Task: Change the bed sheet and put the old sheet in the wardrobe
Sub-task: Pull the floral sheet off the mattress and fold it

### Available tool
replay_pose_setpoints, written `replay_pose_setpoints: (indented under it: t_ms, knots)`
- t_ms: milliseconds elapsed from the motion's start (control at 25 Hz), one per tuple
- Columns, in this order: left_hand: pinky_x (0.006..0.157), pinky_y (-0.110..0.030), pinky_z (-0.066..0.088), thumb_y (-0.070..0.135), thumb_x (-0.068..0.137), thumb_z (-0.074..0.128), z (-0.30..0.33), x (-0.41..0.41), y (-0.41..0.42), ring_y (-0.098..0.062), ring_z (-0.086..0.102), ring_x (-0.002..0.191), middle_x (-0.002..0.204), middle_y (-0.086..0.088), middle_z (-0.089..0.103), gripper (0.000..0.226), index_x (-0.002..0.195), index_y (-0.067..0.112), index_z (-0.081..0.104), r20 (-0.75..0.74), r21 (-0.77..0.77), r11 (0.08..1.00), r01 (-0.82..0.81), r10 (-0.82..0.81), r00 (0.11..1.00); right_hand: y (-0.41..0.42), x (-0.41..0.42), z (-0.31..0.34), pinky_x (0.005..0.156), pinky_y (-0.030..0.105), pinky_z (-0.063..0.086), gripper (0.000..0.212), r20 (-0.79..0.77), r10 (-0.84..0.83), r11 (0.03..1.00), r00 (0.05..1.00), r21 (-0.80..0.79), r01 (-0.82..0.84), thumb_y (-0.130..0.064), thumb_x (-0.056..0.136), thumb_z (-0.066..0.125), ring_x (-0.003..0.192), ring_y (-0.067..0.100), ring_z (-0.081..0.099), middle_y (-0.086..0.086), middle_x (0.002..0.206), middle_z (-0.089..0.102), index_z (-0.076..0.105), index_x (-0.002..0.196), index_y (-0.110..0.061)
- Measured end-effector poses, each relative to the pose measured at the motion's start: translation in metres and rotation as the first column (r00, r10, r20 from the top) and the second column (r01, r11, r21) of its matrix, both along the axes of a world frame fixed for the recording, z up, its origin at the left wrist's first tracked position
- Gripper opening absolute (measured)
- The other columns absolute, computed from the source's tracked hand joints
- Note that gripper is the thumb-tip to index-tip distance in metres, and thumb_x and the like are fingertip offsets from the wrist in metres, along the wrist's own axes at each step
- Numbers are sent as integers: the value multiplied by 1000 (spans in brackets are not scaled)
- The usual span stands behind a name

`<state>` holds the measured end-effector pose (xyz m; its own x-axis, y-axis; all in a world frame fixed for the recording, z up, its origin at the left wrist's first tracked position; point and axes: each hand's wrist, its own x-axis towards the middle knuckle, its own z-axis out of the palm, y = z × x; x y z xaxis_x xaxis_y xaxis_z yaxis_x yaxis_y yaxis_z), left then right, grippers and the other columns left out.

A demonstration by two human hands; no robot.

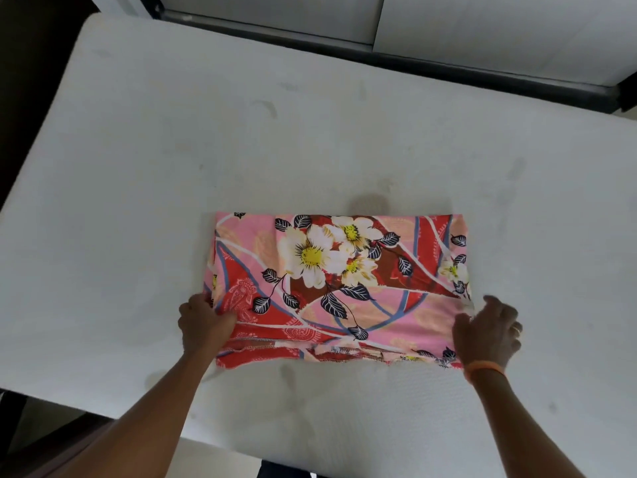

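Left hand grips folded sheet; right hand fingers relaxed, on mattress.

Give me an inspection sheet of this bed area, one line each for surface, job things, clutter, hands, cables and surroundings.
Surface: bare white mattress with faint grey smudges, no sheet spread on it.
Job's things: pink and red floral bed sheet, folded into a flat rectangle, lying on the mattress near its front edge.
Clutter: nothing seen.
Hands: left hand grips the sheet's near left corner; right hand rests with loosely bent fingers at the near right corner, whether it holds the cloth is unclear; orange wristband on the right wrist.
Cables: nothing seen.
Surroundings: dark bed frame rail along the far side, pale panels beyond it.
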<state>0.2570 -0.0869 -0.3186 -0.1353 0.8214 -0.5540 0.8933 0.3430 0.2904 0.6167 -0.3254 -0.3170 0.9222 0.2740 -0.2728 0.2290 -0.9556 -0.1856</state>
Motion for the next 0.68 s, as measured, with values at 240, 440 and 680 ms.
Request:
replay_pose_setpoints:
  t_ms: [240,440,680]
  knots:
    - [99,-48,41,66,63,79,-11,31,30,-38,44,124,133,-20,46,101,133,4,42,-88,32,997,-64,66,994,124,-108,-12,119,51,-4,78,115,629,763,769,99,-639,-59,94,35,150,31,0,14,163,3,10,155,-17]
    - [85,-39,54,53,68,82,-19,18,54,-31,67,93,101,-11,72,64,108,6,69,186,-130,991,8,16,982,139,-145,-64,117,62,3,82,-58,773,628,632,-77,-775,-68,93,16,150,31,-9,10,163,-11,-1,156,-17]
    - [74,-34,54,26,89,66,45,53,49,-27,69,85,86,-4,71,16,93,11,67,324,-130,954,270,-217,921,137,-124,-21,118,47,23,78,-406,565,815,719,411,-409,-67,93,27,145,26,28,9,157,31,33,150,-13]
